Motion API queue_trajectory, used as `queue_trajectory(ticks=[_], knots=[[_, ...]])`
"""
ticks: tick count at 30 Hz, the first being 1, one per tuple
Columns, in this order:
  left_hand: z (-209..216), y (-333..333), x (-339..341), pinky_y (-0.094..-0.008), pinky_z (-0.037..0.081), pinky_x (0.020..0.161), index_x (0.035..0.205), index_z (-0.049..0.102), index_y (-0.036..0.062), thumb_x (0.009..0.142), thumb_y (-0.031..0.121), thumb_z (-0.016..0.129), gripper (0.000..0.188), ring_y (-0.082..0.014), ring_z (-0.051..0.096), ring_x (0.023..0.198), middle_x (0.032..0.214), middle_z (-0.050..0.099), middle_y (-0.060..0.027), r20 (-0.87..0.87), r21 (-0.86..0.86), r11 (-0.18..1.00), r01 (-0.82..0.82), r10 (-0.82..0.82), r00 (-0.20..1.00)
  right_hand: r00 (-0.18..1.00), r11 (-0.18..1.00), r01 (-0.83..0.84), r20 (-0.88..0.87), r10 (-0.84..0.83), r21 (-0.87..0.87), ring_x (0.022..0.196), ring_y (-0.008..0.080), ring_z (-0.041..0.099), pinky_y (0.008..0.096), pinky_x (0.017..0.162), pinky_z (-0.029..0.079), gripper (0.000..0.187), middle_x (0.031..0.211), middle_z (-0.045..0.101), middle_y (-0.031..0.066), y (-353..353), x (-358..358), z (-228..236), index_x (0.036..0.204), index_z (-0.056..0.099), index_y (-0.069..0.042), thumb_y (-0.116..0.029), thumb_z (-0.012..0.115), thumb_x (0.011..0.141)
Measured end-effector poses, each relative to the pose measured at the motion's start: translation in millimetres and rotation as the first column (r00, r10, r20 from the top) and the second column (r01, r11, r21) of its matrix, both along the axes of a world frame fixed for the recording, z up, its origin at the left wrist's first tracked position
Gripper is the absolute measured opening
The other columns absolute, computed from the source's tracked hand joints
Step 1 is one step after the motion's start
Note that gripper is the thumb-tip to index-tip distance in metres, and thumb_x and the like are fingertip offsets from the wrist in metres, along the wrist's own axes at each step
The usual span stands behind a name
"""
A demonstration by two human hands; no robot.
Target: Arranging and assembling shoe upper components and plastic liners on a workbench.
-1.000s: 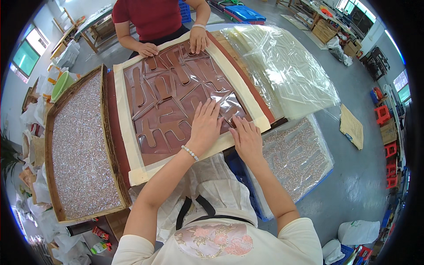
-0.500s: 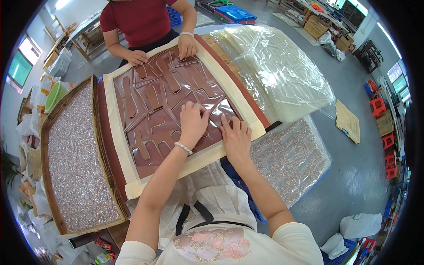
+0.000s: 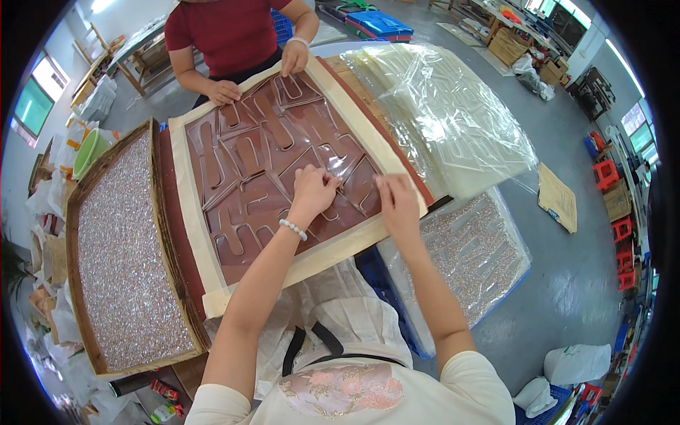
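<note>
In front of me lies a sheet of clear plastic film (image 3: 290,212) with many long, rounded cut-out shapes. It covers a reddish-brown board and has a cream tape border (image 3: 191,234). Near the sheet's middle right, my left hand (image 3: 312,190) is closed, thumb and fingers pinching at the film. My right hand (image 3: 399,202) is at the right border, slightly raised, its fingertips closed on the film; their exact grip is small and partly hidden. At the far edge, a co-worker's two hands (image 3: 225,92) also handle the sheet.
To the left stands a wooden tray (image 3: 71,283) filled with glittering pieces. A stack of clear plastic sheets (image 3: 467,127) lies at the far right. Below it, a film-covered panel (image 3: 489,248) bears similar glitter. The co-worker in a red shirt (image 3: 227,35) stands opposite.
My right hand has lifted off the film and shifted right and up, its spread fingers drawing together. My left hand stays nearly in place. The co-worker's hand at the far right corner has risen slightly.
</note>
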State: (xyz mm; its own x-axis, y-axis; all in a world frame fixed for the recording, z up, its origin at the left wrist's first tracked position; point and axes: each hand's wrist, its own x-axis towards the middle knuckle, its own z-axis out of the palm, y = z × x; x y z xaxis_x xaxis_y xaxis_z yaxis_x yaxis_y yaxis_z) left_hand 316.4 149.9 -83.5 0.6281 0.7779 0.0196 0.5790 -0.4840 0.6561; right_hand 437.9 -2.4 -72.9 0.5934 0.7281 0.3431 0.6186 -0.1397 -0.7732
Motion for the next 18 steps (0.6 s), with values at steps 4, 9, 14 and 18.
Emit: queue_trajectory(ticks=[4,9,14,18], knots=[[1.7,0.0,2.4,-0.0413,0.041,0.085,0.077,0.069,0.0047,0.080,0.030,0.067,0.025,-0.0341,0.048,0.094,0.090,0.059,-0.0142,0.007,-0.027,1.000,0.011,-0.011,1.000,0.847,0.975,0.215,0.487,-0.213,0.051,0.087,0.0310,0.055,0.0395,0.077,0.043,0.033,0.093,0.058,0.0120,35.8,44.6,-8.1,0.097,0.061,-0.001,-0.032,0.061,0.086],[1.7,6.6,-2.4,-0.0409,0.044,0.078,0.079,0.069,0.0009,0.080,0.032,0.068,0.031,-0.0339,0.053,0.086,0.087,0.060,-0.0175,0.011,-0.069,0.996,0.062,-0.061,0.998,0.979,0.948,0.114,-0.127,-0.157,-0.297,0.070,0.0249,0.059,0.0347,0.066,0.046,0.051,0.076,0.061,0.0123,68.4,89.0,-0.8,0.086,0.061,0.002,-0.046,0.071,0.076],[13.1,14.7,-4.7,-0.0366,0.048,0.068,0.079,0.069,-0.0028,0.080,0.029,0.069,0.032,-0.0273,0.063,0.072,0.077,0.065,-0.0190,-0.042,-0.235,0.968,0.088,-0.101,0.994,0.933,0.908,-0.159,-0.361,0.009,-0.388,0.066,0.0173,0.060,0.0305,0.066,0.046,0.047,0.071,0.065,0.0080,73.1,91.4,-0.8,0.082,0.068,0.001,-0.042,0.078,0.068],[11.1,19.7,-1.6,-0.0365,0.049,0.069,0.080,0.070,-0.0004,0.080,0.029,0.068,0.029,-0.0261,0.064,0.072,0.075,0.066,-0.0183,-0.076,-0.197,0.973,0.122,-0.139,0.987,0.916,0.888,-0.210,-0.400,0.033,-0.409,0.065,0.0163,0.059,0.0314,0.062,0.045,0.050,0.075,0.065,0.0089,79.5,105.9,-12.5,0.087,0.069,0.003,-0.042,0.079,0.066]])
